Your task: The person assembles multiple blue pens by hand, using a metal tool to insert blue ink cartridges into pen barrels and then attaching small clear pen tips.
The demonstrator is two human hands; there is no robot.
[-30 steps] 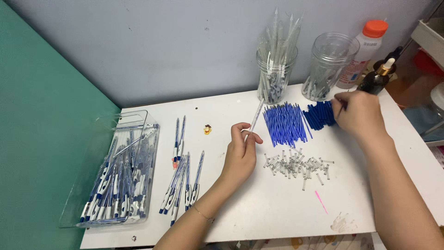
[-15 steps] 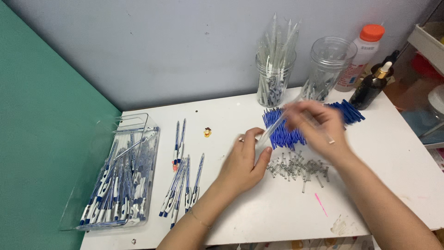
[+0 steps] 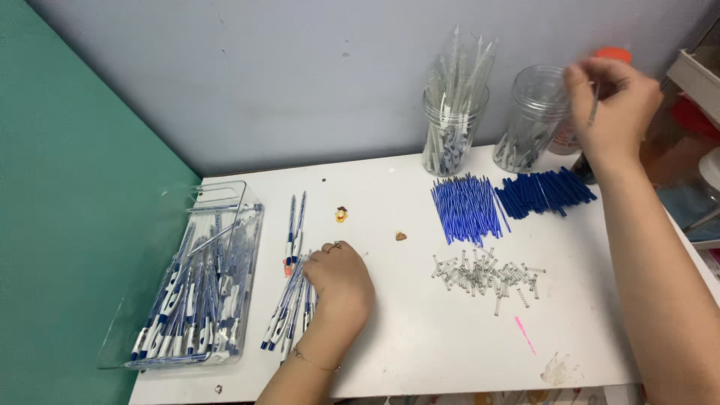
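Since half a second ago the right hand [image 3: 611,101] has swung up and away from the middle of the table and now hangs in the air by the empty-looking clear jar [image 3: 534,118] at the back right. It is blurred, with its fingers curled around something thin and dark — what it pinches I cannot tell. The left hand [image 3: 341,279] has dropped left, away from the blue refills, and now rests knuckles-up on the row of finished pens [image 3: 292,300] lying on the white table [image 3: 420,352]. Its fingers are bent down onto the pens, though whether they grip one is hidden.

Those pens, blue and white, lie side by side just right of a clear plastic tray [image 3: 225,196] that is filled with many more of the same kind. Two more pens [image 3: 295,225] lie a little farther back.

Toward the right of the table lie the loose parts: a fan of thin blue refills [image 3: 466,208], a pile of dark blue caps or barrels [image 3: 544,191] beside it, and a scatter of small metal springs [image 3: 487,274] in front of both. A second jar [image 3: 454,127] at the back holds clear pen tubes standing upright. Two tiny objects [image 3: 342,214] sit near the table's middle.
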